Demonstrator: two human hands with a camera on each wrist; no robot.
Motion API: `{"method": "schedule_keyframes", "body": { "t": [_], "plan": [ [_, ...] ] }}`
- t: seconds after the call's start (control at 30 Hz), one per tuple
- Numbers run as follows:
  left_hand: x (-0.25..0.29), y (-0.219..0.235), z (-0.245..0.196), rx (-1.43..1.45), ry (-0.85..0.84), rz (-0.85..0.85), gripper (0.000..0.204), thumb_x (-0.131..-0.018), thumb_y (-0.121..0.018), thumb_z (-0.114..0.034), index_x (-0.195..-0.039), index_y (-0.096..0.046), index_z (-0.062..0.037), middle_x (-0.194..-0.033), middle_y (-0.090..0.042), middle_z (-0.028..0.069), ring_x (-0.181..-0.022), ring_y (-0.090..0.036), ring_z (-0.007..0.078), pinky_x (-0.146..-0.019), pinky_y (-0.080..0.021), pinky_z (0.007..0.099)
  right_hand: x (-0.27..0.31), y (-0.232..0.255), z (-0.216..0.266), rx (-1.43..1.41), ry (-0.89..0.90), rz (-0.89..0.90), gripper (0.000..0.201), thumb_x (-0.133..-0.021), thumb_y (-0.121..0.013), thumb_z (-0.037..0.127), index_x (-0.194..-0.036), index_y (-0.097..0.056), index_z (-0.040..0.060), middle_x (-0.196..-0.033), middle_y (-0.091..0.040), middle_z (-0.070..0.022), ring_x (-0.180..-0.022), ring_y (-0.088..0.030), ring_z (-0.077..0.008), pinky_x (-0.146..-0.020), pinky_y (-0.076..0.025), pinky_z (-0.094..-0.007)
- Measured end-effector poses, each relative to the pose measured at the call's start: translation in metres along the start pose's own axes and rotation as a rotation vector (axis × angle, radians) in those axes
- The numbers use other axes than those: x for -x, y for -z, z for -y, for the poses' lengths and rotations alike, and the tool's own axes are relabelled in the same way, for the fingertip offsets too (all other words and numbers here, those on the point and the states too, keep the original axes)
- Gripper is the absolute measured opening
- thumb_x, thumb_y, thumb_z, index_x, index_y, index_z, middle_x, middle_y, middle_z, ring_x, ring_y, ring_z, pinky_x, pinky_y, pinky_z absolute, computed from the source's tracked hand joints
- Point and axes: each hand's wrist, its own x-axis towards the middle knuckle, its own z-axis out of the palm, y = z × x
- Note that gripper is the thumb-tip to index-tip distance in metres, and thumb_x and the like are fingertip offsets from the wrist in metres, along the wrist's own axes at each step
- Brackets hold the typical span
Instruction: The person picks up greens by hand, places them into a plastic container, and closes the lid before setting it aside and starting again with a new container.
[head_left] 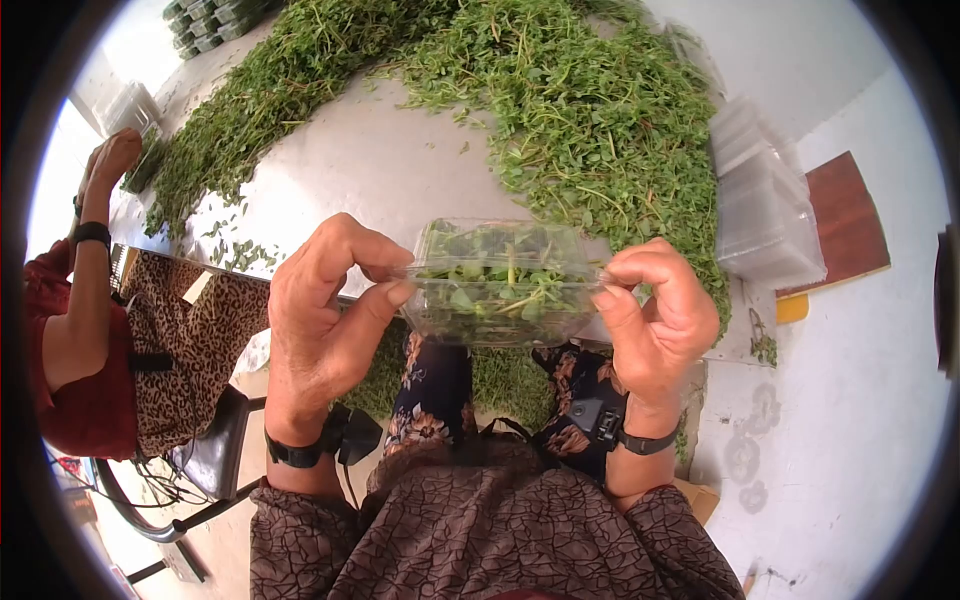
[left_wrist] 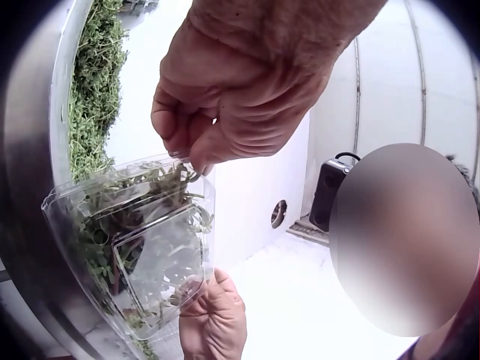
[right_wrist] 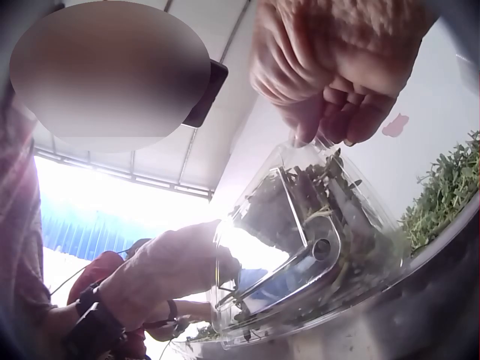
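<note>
A clear plastic clamshell box (head_left: 505, 300) filled with leafy green sprigs is held up in front of the body, above the lap. My left hand (head_left: 335, 305) pinches its left end between thumb and curled index finger. At the opposite end, my right hand (head_left: 655, 318) pinches the rim the same way. In the left wrist view the box (left_wrist: 142, 255) hangs below the left hand (left_wrist: 240, 90), its see-through wall showing stems and leaves. The right wrist view shows the right hand (right_wrist: 337, 82) gripping a corner of the box (right_wrist: 307, 240).
Heaped greens (head_left: 590, 110) cover much of the metal table (head_left: 370, 150). Stacked empty clear boxes (head_left: 765, 210) stand at the right beside a reddish-brown board (head_left: 850, 220). Another person's arm (head_left: 90, 230) reaches over the table at left. Filled boxes (head_left: 210, 22) are stacked at the far left.
</note>
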Motion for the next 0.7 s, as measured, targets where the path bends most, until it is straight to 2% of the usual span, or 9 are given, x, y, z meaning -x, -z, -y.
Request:
{"method": "schedule_keyframes", "body": {
  "t": [0.23,0.3,0.37,0.7],
  "plan": [
    [-0.0012,0.0031,-0.0061,-0.084,0.032,0.036,0.021,-0.066,-0.065,0.009,-0.083,-0.058,-0.0002,-0.071,-0.055,0.0065,-0.064,-0.055,0.0187,-0.061,-0.045,0.0288,-0.0008,0.0006,-0.0026,0.0,0.029,0.022,0.014,-0.074,-0.07,-0.001,-0.083,-0.059,0.0013,-0.074,-0.059,-0.008,-0.062,-0.053,-0.016,-0.054,-0.043,-0.0252],
    [-0.0033,0.0023,-0.007,-0.097,-0.023,0.033,0.02,-0.066,-0.065,0.009,-0.082,-0.058,-0.0003,-0.072,-0.057,0.0069,-0.065,-0.058,0.0195,-0.062,-0.046,0.0294,-0.0009,0.001,-0.0001,0.015,0.0,0.019,0.013,-0.075,-0.069,0.0,-0.083,-0.058,0.0016,-0.074,-0.059,-0.0079,-0.062,-0.053,-0.0163,-0.054,-0.043,-0.0252],
    [-0.0037,0.0026,-0.008,-0.117,-0.004,0.027,0.02,-0.066,-0.065,0.009,-0.082,-0.058,-0.0004,-0.073,-0.058,0.0072,-0.066,-0.059,0.02,-0.062,-0.047,0.0298,-0.0008,0.0027,-0.0008,0.025,0.008,0.046,0.013,-0.076,-0.069,0.001,-0.084,-0.058,0.0016,-0.074,-0.058,-0.0077,-0.062,-0.052,-0.016,-0.055,-0.042,-0.0249],
    [-0.0035,0.0008,-0.0051,-0.003,0.045,0.03,0.019,-0.068,-0.064,0.009,-0.082,-0.058,-0.0012,-0.074,-0.056,0.0069,-0.066,-0.058,0.0194,-0.06,-0.046,0.0292,0.0018,0.0042,-0.0017,-0.02,-0.028,0.073,0.015,-0.077,-0.067,0.001,-0.085,-0.055,0.0006,-0.073,-0.055,-0.0069,-0.063,-0.048,-0.0156,-0.058,-0.04,-0.0256]
  ]
}}
